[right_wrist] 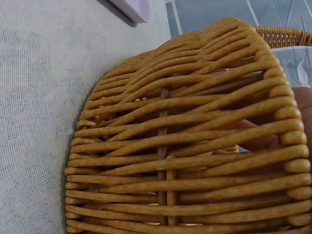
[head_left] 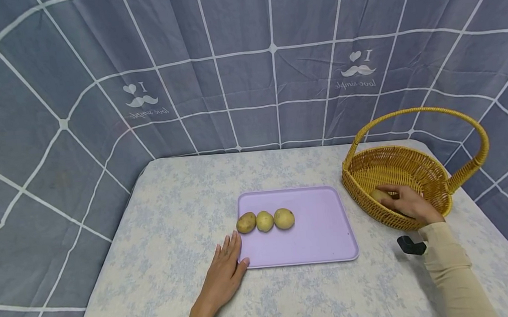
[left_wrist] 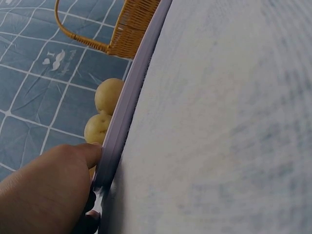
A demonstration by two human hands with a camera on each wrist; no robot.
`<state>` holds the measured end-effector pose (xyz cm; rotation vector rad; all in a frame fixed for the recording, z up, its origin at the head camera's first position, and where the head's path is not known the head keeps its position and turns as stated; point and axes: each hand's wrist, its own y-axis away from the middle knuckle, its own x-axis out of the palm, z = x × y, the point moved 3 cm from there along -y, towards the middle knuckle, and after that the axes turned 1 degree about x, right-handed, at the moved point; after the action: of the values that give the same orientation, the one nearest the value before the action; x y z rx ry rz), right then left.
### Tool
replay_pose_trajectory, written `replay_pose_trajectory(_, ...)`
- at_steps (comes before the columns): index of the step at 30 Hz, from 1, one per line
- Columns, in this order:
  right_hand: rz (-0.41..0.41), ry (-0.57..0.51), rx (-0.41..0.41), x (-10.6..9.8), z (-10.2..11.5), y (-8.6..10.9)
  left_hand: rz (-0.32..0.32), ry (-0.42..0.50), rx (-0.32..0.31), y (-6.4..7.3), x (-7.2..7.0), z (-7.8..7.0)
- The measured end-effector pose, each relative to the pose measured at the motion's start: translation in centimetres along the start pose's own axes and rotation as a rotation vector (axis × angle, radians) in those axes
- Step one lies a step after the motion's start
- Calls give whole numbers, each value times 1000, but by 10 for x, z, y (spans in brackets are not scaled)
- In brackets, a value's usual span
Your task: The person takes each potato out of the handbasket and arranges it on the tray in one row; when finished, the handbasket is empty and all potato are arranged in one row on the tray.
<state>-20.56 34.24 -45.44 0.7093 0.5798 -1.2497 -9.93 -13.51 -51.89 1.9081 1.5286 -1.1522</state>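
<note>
While the right hand (head_left: 408, 204) grips a potato (head_left: 379, 196) inside the wicker basket (head_left: 360, 197), the left waits flat!
Straight-fingered, that left hand (head_left: 222, 276) touches the lilac tray's (head_left: 309, 244) edge; three potatoes (head_left: 265, 221) line up there; mirrored lettering (head_left: 355, 84) on the curtain (head_left: 247, 81) reads "I love simple".

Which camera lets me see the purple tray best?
The head view, because it shows almost all the purple tray from above. The left wrist view shows mainly its edge from the side, and the right wrist view just one corner.

"I", heart (head_left: 355, 56), moustache (head_left: 358, 71), "love simple" (reading backwards), white on gridded blue-grey cloth (head_left: 247, 81)
</note>
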Motion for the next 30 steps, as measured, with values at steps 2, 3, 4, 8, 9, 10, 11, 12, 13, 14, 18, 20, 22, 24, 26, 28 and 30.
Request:
replay_pose_trajectory(2,-19,-26,3,-1,1,1,4,-2,0,0,0,0)
replay_pose_trajectory(3,-34,-35,4,-1,1,2,4,-3,0,0,0,0)
replay_pose_trajectory(4,-50,-43,-2,-2,2,3,4,-3,0,0,-1,-1)
replay_pose_trajectory(8,-113,-89,-15,-6,6,6,3,0,1,0,-1,-1)
replay_pose_trajectory(9,-126,-99,-17,-7,8,7,3,0,1,0,-1,-1)
replay_pose_trajectory(10,-138,-115,-23,-8,10,8,4,0,0,0,-1,-1)
replay_pose_trajectory(11,-153,-128,-28,-8,12,8,4,1,-1,0,-1,-1)
replay_pose_trajectory(12,-170,-136,-29,-9,14,9,5,2,-2,0,-1,-1)
replay_pose_trajectory(13,-185,-144,-38,-10,17,10,7,4,-4,1,-1,-1)
replay_pose_trajectory(14,-196,-157,-45,-10,21,10,9,6,-6,1,-2,-1)
replay_pose_trajectory(18,-252,-165,-89,-12,40,14,10,9,-3,0,-2,-1)
replay_pose_trajectory(20,-277,-174,-122,-12,50,16,9,8,1,0,-1,-1)
replay_pose_trajectory(22,-301,-183,-158,-11,60,16,8,5,2,-1,-1,0)
replay_pose_trajectory(24,-314,-201,-196,-8,70,16,8,4,2,-1,-1,0)
replay_pose_trajectory(26,-310,-218,-238,-4,80,15,8,2,2,-1,-1,0)
replay_pose_trajectory(28,-301,-237,-269,2,89,13,7,0,2,-1,-1,0)
replay_pose_trajectory(30,-277,-261,-290,10,97,9,6,0,2,-1,-1,0)
